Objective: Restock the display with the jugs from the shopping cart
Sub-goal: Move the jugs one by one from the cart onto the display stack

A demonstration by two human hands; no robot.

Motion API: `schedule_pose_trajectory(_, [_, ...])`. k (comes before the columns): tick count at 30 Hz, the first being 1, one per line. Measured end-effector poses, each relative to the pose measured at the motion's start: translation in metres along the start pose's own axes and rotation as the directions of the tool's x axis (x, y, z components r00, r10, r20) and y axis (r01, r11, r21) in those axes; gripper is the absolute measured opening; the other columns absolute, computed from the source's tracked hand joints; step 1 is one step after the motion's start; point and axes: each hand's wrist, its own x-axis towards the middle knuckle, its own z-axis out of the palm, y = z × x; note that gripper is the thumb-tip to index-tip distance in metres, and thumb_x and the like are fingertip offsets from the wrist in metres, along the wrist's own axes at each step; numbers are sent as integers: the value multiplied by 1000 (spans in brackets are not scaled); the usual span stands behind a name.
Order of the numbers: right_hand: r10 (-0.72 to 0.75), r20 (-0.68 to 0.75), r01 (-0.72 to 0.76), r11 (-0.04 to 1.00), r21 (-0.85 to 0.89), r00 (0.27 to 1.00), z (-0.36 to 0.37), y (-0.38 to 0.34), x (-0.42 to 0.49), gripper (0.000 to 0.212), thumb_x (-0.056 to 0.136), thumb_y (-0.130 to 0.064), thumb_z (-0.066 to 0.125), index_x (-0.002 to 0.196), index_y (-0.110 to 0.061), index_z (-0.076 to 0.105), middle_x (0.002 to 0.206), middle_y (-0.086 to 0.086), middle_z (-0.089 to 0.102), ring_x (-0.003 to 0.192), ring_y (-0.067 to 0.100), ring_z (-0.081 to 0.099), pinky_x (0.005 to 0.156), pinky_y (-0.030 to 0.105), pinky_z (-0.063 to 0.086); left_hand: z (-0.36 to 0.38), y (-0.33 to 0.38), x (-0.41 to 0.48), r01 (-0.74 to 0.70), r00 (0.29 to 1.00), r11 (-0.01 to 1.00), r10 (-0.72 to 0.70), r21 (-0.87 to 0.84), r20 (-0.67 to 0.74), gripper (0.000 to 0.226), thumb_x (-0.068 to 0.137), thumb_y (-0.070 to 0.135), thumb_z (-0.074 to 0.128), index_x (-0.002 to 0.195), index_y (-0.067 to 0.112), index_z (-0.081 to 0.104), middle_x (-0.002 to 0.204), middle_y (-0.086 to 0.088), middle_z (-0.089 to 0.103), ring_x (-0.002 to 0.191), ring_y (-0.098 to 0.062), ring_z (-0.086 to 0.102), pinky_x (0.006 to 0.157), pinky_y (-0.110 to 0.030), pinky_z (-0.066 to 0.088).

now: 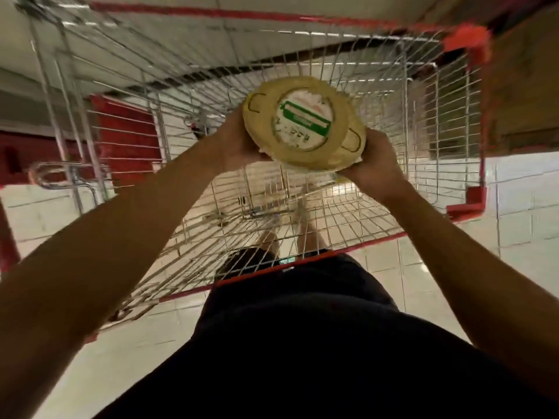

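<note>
The shopping cart (483, 116) is the biggest hazard. Its wire walls and red rim surround the load on every side, so the base could catch on the rim on the way out if it is not lifted high enough, tipping the load or jarring it loose. The jug (302, 125) is held in the air above the cart's wire bottom, well clear of it, with its round yellowish lid and green-and-white label facing up at the camera. It looks bulky and probably heavy, and nothing supports it from below that can be seen. A slip would likely drop it onto the wire or the tiled floor (453, 282) and could split it. The left grip (239, 140) is clamped on the jug's left side just under the lid, fingers wrapped out of sight beneath. The right grip (375, 164) is clamped on the opposite side, slightly lower and nearer the body. Both arms reach forward, nearly straight, so there is little leverage if the weight shifts toward either side.
</note>
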Motion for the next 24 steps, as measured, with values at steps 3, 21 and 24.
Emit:
schedule_pose_trajectory(3, [-3,-52,4,1000,18,999,-24,-23,-27,34,80,-8,87,99,14,70,96,31,74,92,51,70,80,57,59,32,-1,-29,-49,999,996,48,-71,-17,67,107,53,24,155,10,44,159,-19,45,149,-42,37,124,-60,26])
schedule_pose_trajectory(21, [-129,-620,316,927,202,774,-260,-85,-258,23,93,-35,76,115,-41,76,105,-13,79,100,10,75,85,24,60,368,-71,-89,-351,900,880,222,320,376,67,95,81,30,141,43,60,143,4,65,128,-19,65,94,-46,59])
schedule_pose_trajectory(24, [-130,-639,288,946,148,758,-322,-76,-298,27,91,-25,72,111,-42,77,105,-8,80,101,16,76,87,31,61,434,-93,-83,-366,881,875,217,316,421,67,97,79,28,141,42,61,144,3,65,129,-19,64,92,-42,60])
